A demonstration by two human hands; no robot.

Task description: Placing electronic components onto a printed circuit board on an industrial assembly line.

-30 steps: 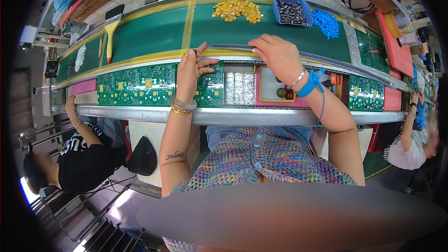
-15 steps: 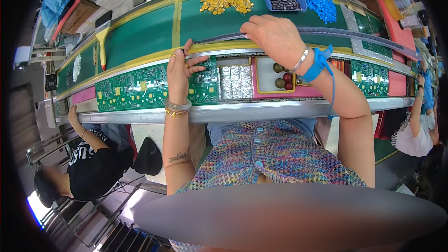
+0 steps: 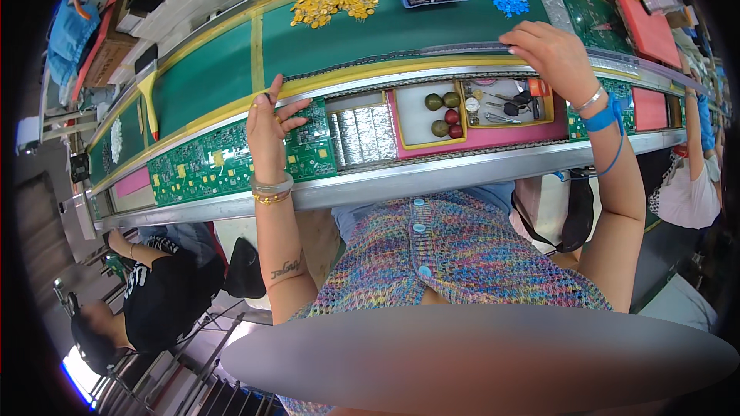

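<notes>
One left hand (image 3: 271,129) flat on circuit board (image 3: 231,166)

A single head-worn fisheye camera looks steeply down from above the person's chest onto a long surface (image 3: 432,177), close enough that its near metal edge crosses mid-frame. The lens faces forward across the surface toward its far edge at the top of the frame, bending both edges into arcs. The forearms enter from below, left hand (image 3: 270,127) and right hand (image 3: 551,54) raised over it. Dark vignette rings the corners.
</notes>
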